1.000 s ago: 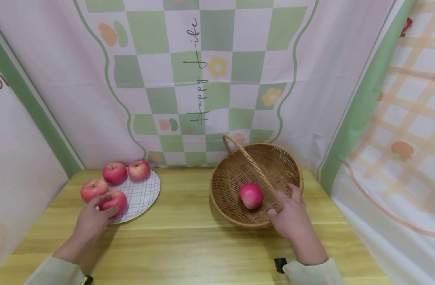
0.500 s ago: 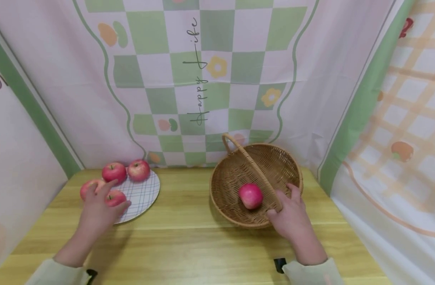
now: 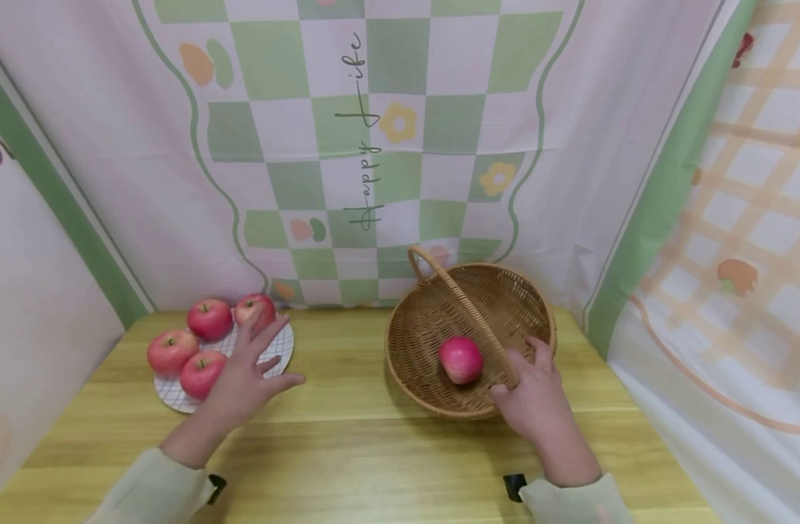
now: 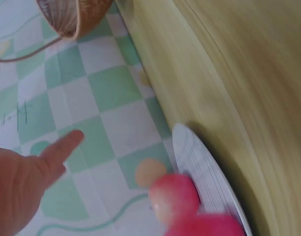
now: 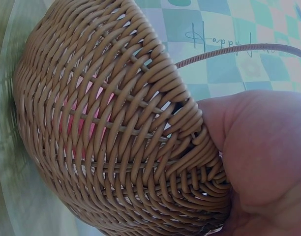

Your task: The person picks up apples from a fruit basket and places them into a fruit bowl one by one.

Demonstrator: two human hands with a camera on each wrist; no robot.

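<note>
My left hand hovers with spread fingers over the right side of a round checked plate, holding nothing. Red apples crowd that plate: a front one beside the hand, a left one, a back one, and another partly behind the fingertips. My right hand grips the near right rim of a brown wicker basket at the foot of its handle. Inside the basket lies a single red apple; in the right wrist view its colour shows through the weave.
Plate and basket stand apart on a light wooden table. A green and white checked curtain hangs right behind them. Further cloth panels close off both sides.
My left hand has let go of the front apple, which stays on the plate, and has lifted and moved right with fingers spreading. The right hand and basket have not moved.
</note>
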